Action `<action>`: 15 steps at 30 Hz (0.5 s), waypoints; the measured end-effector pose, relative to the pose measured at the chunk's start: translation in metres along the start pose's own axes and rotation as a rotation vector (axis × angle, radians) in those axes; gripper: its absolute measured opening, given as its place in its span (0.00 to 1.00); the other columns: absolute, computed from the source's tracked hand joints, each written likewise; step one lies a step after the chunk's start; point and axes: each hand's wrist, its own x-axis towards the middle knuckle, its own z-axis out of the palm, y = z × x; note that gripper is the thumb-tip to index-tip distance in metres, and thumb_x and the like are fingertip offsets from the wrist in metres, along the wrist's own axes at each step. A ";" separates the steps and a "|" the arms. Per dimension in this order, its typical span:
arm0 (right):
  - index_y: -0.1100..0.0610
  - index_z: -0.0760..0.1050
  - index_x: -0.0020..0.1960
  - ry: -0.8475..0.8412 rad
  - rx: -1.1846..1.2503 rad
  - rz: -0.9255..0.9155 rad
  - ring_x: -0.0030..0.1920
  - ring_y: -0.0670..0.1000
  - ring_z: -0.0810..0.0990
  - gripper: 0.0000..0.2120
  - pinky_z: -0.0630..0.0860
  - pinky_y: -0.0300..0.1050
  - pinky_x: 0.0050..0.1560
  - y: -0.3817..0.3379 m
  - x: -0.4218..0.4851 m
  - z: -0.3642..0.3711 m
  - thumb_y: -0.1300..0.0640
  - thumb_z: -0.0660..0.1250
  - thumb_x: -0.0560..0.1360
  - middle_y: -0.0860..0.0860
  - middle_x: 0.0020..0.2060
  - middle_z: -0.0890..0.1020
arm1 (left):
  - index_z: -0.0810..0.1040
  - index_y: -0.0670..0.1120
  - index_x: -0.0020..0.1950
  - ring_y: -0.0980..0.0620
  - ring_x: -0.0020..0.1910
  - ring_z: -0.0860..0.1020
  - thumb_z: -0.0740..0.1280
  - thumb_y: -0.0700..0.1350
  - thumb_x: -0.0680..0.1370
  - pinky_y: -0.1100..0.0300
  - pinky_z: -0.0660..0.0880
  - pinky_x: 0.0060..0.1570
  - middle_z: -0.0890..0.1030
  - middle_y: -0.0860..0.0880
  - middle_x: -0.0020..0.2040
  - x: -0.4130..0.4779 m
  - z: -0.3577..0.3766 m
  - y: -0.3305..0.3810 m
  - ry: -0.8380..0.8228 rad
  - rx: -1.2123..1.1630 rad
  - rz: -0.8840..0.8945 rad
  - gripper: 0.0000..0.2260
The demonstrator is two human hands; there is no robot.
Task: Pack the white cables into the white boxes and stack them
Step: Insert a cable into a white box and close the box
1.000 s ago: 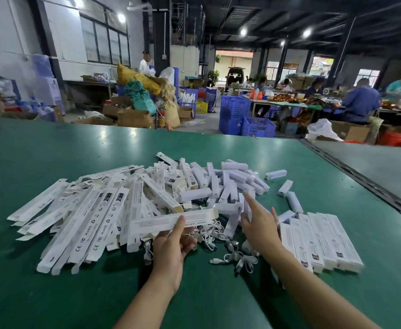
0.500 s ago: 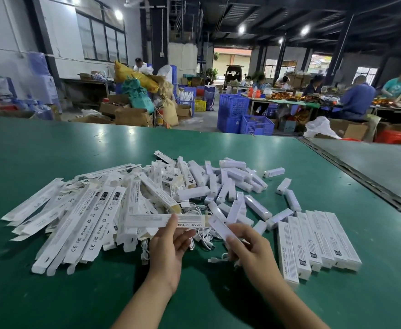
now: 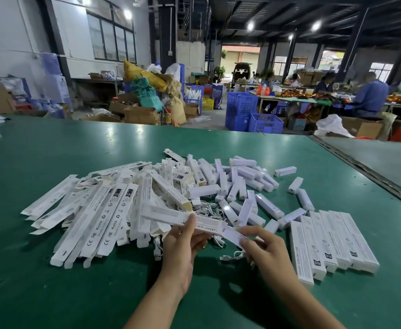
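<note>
My left hand [image 3: 182,243] grips a long white box [image 3: 171,216] near its right end, level over the green table [image 3: 52,150]. My right hand [image 3: 263,250] pinches a short white bar [image 3: 236,236] whose far tip meets the box's open end. Coiled white cables [image 3: 232,256] lie on the table just under and between my hands. A pile of flat, unfilled white boxes [image 3: 104,210] spreads to the left. Short white bars [image 3: 242,184] are scattered behind. A row of filled boxes [image 3: 332,243] lies side by side to the right.
A metal seam [image 3: 365,172] runs diagonally at the table's right side, with a grey table beyond it. Past the far edge stand blue crates [image 3: 263,123], cardboard cartons and sacks. Several people sit at tables in the back right.
My right hand picked a short white bar out of the scatter and brought it toward me to the open end of the box. My left hand kept hold of the box and tilted it slightly.
</note>
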 end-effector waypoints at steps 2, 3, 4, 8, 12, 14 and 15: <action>0.42 0.83 0.46 0.024 -0.024 0.011 0.29 0.47 0.72 0.11 0.68 0.42 0.33 -0.001 0.000 0.004 0.59 0.71 0.75 0.52 0.29 0.80 | 0.81 0.39 0.50 0.46 0.40 0.86 0.73 0.54 0.67 0.59 0.80 0.38 0.86 0.39 0.45 -0.001 -0.001 0.000 -0.014 0.053 0.029 0.21; 0.42 0.83 0.46 0.028 -0.042 0.004 0.30 0.48 0.73 0.10 0.69 0.45 0.34 -0.001 -0.001 0.005 0.59 0.71 0.74 0.53 0.32 0.82 | 0.80 0.39 0.51 0.46 0.40 0.86 0.73 0.54 0.67 0.59 0.81 0.39 0.86 0.39 0.44 -0.001 -0.002 -0.001 -0.026 0.081 0.042 0.22; 0.43 0.83 0.46 0.031 -0.060 -0.008 0.32 0.51 0.75 0.09 0.71 0.49 0.36 -0.002 -0.002 0.005 0.58 0.72 0.74 0.52 0.37 0.83 | 0.80 0.40 0.51 0.45 0.42 0.86 0.73 0.55 0.67 0.58 0.81 0.41 0.86 0.40 0.45 -0.002 -0.002 -0.002 -0.040 0.101 0.047 0.22; 0.40 0.75 0.48 0.089 -0.006 -0.022 0.37 0.47 0.77 0.18 0.75 0.43 0.36 -0.004 -0.002 0.011 0.65 0.68 0.74 0.51 0.44 0.77 | 0.81 0.40 0.53 0.43 0.46 0.86 0.75 0.55 0.66 0.59 0.81 0.41 0.86 0.41 0.47 -0.008 0.002 -0.008 -0.125 0.144 0.018 0.23; 0.45 0.68 0.55 0.219 0.115 0.051 0.37 0.42 0.78 0.21 0.76 0.37 0.35 -0.007 0.001 0.013 0.61 0.74 0.72 0.52 0.45 0.74 | 0.81 0.39 0.53 0.44 0.45 0.86 0.74 0.52 0.66 0.62 0.80 0.39 0.86 0.40 0.47 -0.010 0.005 -0.007 -0.099 0.093 0.027 0.22; 0.46 0.67 0.56 0.286 0.127 0.095 0.40 0.45 0.79 0.23 0.76 0.35 0.32 -0.007 0.000 0.011 0.54 0.77 0.69 0.53 0.46 0.75 | 0.80 0.37 0.54 0.44 0.45 0.86 0.73 0.51 0.68 0.62 0.80 0.39 0.86 0.40 0.47 -0.009 0.003 -0.005 -0.102 0.074 0.032 0.21; 0.46 0.67 0.55 0.307 0.120 0.117 0.41 0.48 0.80 0.23 0.76 0.36 0.32 -0.008 0.000 0.011 0.51 0.78 0.68 0.54 0.47 0.76 | 0.80 0.37 0.54 0.44 0.45 0.86 0.73 0.51 0.69 0.62 0.80 0.39 0.86 0.40 0.47 -0.008 0.003 -0.005 -0.100 0.075 0.034 0.20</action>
